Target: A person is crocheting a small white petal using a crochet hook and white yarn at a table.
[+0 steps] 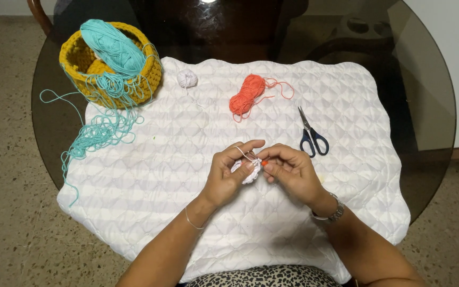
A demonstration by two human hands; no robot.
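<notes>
White crochet piece [246, 171] pinched between left hand [228, 175] and right hand [289, 171], mid-stitch; next loop needs steady yarn tension

Bare forearms: a thin silver bracelet [193, 222] circles the left wrist, a metal-link wristwatch [331, 214] the right, and a leopard-print garment [261, 277] shows at bottom centre.

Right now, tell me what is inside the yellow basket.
The yellow basket holds a turquoise yarn skein, with loose strands spilling over its rim. Whatever lies beneath the skein is covered.
</notes>
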